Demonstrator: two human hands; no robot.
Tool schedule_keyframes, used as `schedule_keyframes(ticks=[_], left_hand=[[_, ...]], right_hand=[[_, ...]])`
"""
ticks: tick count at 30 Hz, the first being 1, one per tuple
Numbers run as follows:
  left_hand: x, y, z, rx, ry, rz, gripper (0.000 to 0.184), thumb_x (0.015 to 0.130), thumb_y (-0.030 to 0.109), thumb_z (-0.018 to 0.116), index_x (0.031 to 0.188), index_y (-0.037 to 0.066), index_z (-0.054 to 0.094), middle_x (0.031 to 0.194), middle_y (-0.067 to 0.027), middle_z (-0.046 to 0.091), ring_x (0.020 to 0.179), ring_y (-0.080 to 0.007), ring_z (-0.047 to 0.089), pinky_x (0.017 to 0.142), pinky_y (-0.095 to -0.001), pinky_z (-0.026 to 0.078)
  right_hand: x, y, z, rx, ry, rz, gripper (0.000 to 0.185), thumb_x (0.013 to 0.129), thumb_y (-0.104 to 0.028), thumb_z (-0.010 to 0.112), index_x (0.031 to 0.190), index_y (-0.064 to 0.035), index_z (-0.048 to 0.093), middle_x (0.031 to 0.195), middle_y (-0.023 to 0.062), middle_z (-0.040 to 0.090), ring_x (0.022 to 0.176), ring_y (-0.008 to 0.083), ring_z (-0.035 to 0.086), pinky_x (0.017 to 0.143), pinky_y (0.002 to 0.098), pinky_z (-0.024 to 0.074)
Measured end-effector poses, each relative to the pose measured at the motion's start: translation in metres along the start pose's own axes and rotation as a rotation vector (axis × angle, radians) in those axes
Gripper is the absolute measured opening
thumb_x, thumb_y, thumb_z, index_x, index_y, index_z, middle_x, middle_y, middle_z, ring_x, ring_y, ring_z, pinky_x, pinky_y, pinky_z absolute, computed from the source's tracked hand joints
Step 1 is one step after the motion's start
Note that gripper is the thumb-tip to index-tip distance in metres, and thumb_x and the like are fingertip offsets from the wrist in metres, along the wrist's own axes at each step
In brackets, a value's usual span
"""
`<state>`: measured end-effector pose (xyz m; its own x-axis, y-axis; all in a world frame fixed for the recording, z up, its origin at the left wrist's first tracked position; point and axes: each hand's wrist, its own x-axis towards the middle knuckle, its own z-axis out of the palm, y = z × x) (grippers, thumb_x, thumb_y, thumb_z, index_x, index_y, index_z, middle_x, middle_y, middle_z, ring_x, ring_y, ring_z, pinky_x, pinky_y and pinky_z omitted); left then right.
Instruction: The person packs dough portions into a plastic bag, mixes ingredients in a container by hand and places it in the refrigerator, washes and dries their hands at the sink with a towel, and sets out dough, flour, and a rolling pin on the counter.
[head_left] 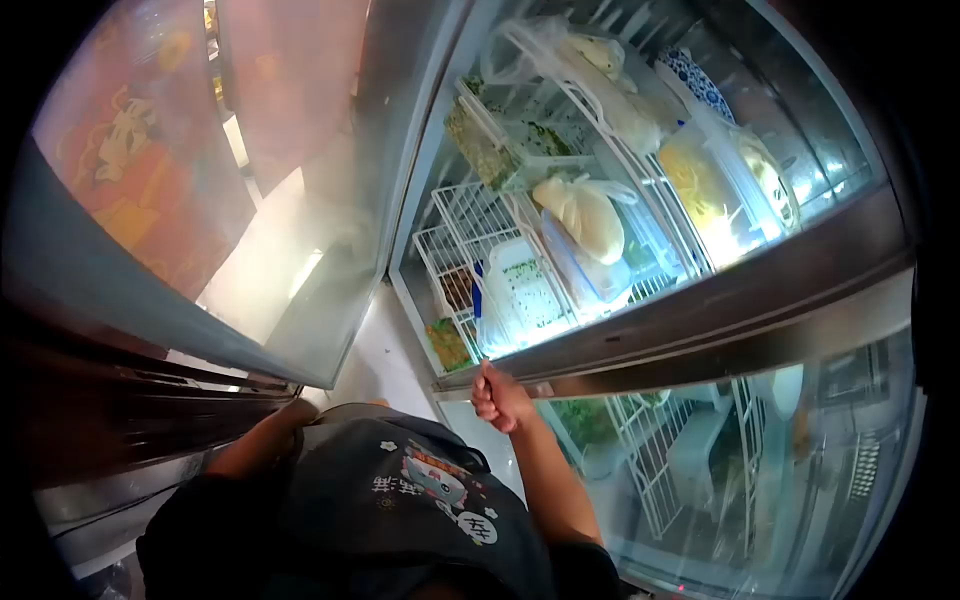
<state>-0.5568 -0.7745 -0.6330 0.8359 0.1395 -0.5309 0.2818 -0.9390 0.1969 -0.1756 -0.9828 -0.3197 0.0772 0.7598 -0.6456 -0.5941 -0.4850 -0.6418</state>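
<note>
Left of the right hand [497, 402] and closer to the body, the black cloth apron [350, 500] bears small white Chinese-style characters [385, 484] and a larger one in a rounded white patch [490, 536]; none reads with certainty.

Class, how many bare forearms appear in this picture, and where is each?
2. The left forearm extends toward the open glass door; the right forearm ends in the curled right hand by the fridge's front edge. No others show.

One left hand [300, 411] and one right hand [500, 399] are seen; one apron [350, 480], one open glass door [345, 235], one blue-and-white dish [700, 84] and two stacked compartments [818, 172] are counted.
</note>
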Motion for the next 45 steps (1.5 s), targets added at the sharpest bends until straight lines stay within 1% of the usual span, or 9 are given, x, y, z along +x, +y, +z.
schedule_keyframes(ticks=[3, 4, 6, 14, 23, 26, 35, 41, 45], left_hand=[[-0.088, 0.019, -0.010, -0.133, 0.366, -0.648, 0.022, 0.088, 0.023, 0.054, 0.080, 0.004, 0.062, 0.082, -0.0125, 0.066, 0.077, -0.0257, 0.065, 0.076, -0.0416, 0.053], [-0.095, 0.018, -0.039, -0.610, 0.609, -0.712, 0.024, 0.091, 0.026, 0.050, 0.091, 0.004, 0.060, 0.091, -0.0117, 0.065, 0.086, -0.0242, 0.063, 0.083, -0.0401, 0.049], [-0.109, 0.016, -0.095, -1.837, 1.516, -0.285, 0.034, 0.099, 0.033, 0.043, 0.111, 0.004, 0.056, 0.108, -0.0100, 0.062, 0.103, -0.0212, 0.059, 0.096, -0.0370, 0.043], [-0.095, 0.014, -0.100, -1.783, 0.954, -0.193, 0.045, 0.100, 0.041, 0.039, 0.125, 0.005, 0.049, 0.118, -0.0076, 0.056, 0.117, -0.0212, 0.051, 0.101, -0.0371, 0.039], [-0.031, 0.148, -0.208, -1.480, 0.435, 0.070, 0.045, 0.101, 0.044, 0.033, 0.122, 0.008, 0.048, 0.118, -0.0092, 0.056, 0.112, -0.0217, 0.052, 0.098, -0.0366, 0.041], [0.002, 0.186, -0.238, -0.903, 0.567, 0.249, 0.036, 0.100, 0.034, 0.041, 0.117, 0.003, 0.047, 0.112, -0.0132, 0.056, 0.109, -0.0217, 0.054, 0.097, -0.0354, 0.040], [0.078, 0.284, -0.311, -0.544, 0.809, 0.010, 0.068, 0.084, 0.055, 0.060, 0.109, -0.005, 0.041, 0.096, -0.0297, 0.059, 0.089, -0.0455, 0.060, 0.080, -0.0476, 0.048], [0.098, 0.279, -0.295, -0.489, 1.010, 0.107, 0.071, 0.076, 0.049, 0.073, 0.111, -0.007, 0.047, 0.097, -0.0275, 0.061, 0.087, -0.0432, 0.061, 0.078, -0.0464, 0.049], [0.045, 0.275, -0.311, -0.446, 0.743, 0.131, 0.068, 0.082, 0.052, 0.064, 0.120, -0.003, 0.047, 0.113, -0.0259, 0.056, 0.094, -0.0405, 0.061, 0.083, -0.0463, 0.048]], right_hand=[[-0.029, 0.056, -0.048, 0.066, -0.040, 0.104, 0.047, 0.098, -0.052, 0.041, 0.066, -0.0157, 0.041, 0.054, -0.0039, 0.030, 0.042, 0.0074, 0.022, 0.035, 0.0216, 0.0150], [-0.053, 0.079, -0.063, 0.084, -0.038, 0.122, 0.047, 0.097, -0.052, 0.042, 0.067, -0.0160, 0.040, 0.055, -0.0042, 0.030, 0.043, 0.0075, 0.023, 0.036, 0.0217, 0.0156], [-0.087, 0.098, -0.078, 0.103, -0.002, 0.146, 0.047, 0.097, -0.052, 0.044, 0.066, -0.0174, 0.037, 0.056, -0.0049, 0.028, 0.044, 0.0074, 0.023, 0.037, 0.0221, 0.0149], [-0.163, 0.193, -0.124, 0.218, 0.211, 0.087, 0.046, 0.096, -0.051, 0.045, 0.065, -0.0181, 0.037, 0.056, -0.0046, 0.029, 0.045, 0.0079, 0.022, 0.039, 0.0227, 0.0148], [-0.198, 0.244, -0.125, 0.290, 0.454, -0.014, 0.045, 0.099, -0.049, 0.041, 0.065, -0.0196, 0.037, 0.055, -0.0045, 0.029, 0.045, 0.0095, 0.025, 0.039, 0.0230, 0.0167], [-0.207, 0.256, -0.127, 0.297, 0.484, -0.023, 0.045, 0.099, -0.049, 0.040, 0.065, -0.0199, 0.036, 0.055, -0.0050, 0.028, 0.045, 0.0092, 0.025, 0.038, 0.0231, 0.0162], [-0.209, 0.312, -0.152, 0.315, 0.558, 0.034, 0.044, 0.099, -0.048, 0.039, 0.066, -0.0190, 0.036, 0.053, -0.0058, 0.029, 0.044, 0.0079, 0.025, 0.037, 0.0228, 0.0165], [-0.199, 0.328, -0.161, -0.505, 0.733, 0.007, 0.052, 0.098, -0.049, 0.039, 0.069, -0.0071, 0.051, 0.059, 0.0067, 0.051, 0.049, 0.0179, 0.046, 0.044, 0.0346, 0.0355], [-0.171, 0.282, -0.142, -1.074, 0.612, -0.203, 0.036, 0.097, -0.035, 0.043, 0.080, -0.0050, 0.053, 0.067, 0.0132, 0.057, 0.060, 0.0277, 0.054, 0.051, 0.0404, 0.0413]])
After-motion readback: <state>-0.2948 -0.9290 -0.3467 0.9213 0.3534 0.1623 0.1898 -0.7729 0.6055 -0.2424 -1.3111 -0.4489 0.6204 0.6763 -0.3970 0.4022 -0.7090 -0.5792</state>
